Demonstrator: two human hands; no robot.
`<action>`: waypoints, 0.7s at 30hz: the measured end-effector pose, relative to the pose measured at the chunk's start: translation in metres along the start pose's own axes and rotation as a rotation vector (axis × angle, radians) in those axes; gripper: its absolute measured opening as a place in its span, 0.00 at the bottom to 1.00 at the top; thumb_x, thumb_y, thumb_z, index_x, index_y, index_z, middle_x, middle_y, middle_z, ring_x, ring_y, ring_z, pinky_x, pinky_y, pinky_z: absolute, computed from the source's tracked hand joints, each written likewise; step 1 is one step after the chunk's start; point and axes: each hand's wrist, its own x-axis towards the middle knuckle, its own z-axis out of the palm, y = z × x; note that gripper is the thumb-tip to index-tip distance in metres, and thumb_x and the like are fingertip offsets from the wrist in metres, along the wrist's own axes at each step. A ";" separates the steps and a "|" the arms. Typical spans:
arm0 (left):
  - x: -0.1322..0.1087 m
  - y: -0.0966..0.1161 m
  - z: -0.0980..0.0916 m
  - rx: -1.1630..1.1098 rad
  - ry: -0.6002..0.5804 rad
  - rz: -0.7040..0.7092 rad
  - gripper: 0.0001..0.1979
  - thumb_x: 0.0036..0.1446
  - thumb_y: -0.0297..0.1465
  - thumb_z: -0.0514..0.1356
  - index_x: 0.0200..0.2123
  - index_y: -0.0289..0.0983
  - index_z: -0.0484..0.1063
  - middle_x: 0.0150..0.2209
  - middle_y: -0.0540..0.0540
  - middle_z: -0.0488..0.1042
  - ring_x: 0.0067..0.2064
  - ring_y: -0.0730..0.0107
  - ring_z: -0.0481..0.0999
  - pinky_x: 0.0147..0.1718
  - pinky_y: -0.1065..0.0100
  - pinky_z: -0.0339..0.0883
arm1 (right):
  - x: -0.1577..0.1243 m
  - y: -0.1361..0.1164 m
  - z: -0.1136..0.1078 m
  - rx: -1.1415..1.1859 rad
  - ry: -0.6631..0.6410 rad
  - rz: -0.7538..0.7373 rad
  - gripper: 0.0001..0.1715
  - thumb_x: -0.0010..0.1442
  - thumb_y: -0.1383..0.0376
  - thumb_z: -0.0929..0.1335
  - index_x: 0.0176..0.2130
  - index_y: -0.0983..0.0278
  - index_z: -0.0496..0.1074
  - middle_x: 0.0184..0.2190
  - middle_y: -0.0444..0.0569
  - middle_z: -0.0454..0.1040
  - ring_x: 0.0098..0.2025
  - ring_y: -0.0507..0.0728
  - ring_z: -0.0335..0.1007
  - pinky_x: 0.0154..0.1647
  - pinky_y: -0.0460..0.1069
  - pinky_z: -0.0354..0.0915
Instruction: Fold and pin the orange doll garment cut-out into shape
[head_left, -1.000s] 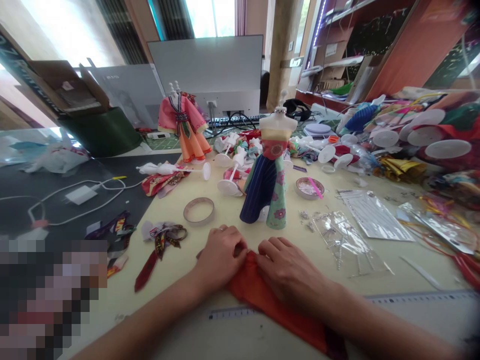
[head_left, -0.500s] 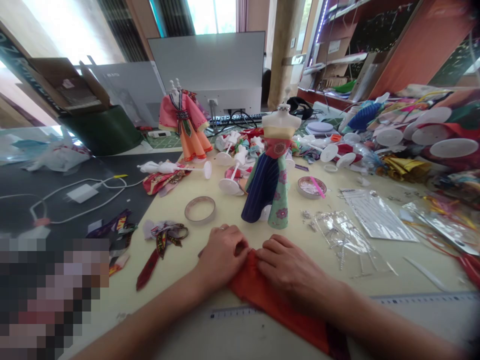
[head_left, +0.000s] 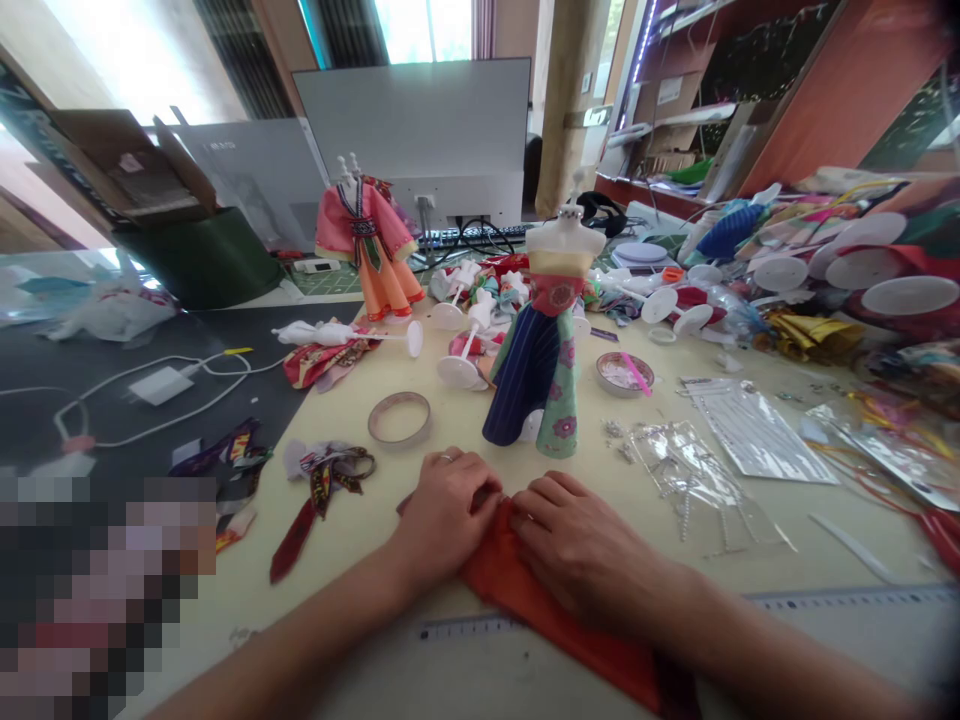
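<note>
An orange-red cloth [head_left: 555, 625] lies over a ruler [head_left: 465, 628] on the pale table, running toward the near edge under my right forearm. My left hand [head_left: 454, 500] has its fingers curled and pinches the cloth's far end. Close beside it, my right hand [head_left: 570, 535] grips the same end with bent fingers; its fingertips are partly hidden. Just beyond the hands stands a small dress form [head_left: 566, 250] wearing a skirt of dark blue stripes and green floral panels [head_left: 559, 400].
A tape roll [head_left: 400, 418] and ribbon pieces [head_left: 322, 485] lie to the left. On the right are a dish with a pink stick [head_left: 626, 374], plastic packets [head_left: 712, 490] and a heap of doll stands [head_left: 862, 260]. A dressed doll form [head_left: 367, 240] stands before a monitor [head_left: 420, 125].
The view has shifted very slightly. Both hands keep hold of the cloth in nearly the same place, my right hand's fingers moved a little.
</note>
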 end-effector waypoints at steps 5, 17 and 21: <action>0.000 -0.004 -0.002 -0.066 0.048 -0.038 0.06 0.55 0.25 0.56 0.35 0.38 0.71 0.32 0.50 0.75 0.37 0.67 0.69 0.43 0.61 0.57 | -0.001 0.001 0.001 -0.001 0.001 0.006 0.09 0.61 0.72 0.60 0.32 0.67 0.68 0.33 0.52 0.67 0.36 0.56 0.56 0.42 0.53 0.57; -0.008 0.005 0.000 0.127 -0.036 -0.055 0.06 0.54 0.28 0.56 0.26 0.37 0.69 0.31 0.48 0.72 0.38 0.63 0.67 0.41 0.59 0.55 | 0.000 0.000 0.001 0.034 0.007 0.034 0.08 0.60 0.72 0.60 0.34 0.68 0.67 0.33 0.53 0.66 0.35 0.57 0.56 0.40 0.53 0.57; -0.007 0.004 0.001 0.105 -0.023 -0.056 0.06 0.54 0.27 0.56 0.25 0.37 0.67 0.31 0.48 0.71 0.37 0.63 0.66 0.40 0.60 0.55 | 0.000 0.000 0.000 0.026 -0.001 0.030 0.08 0.59 0.72 0.60 0.34 0.68 0.68 0.33 0.53 0.66 0.35 0.57 0.56 0.40 0.53 0.57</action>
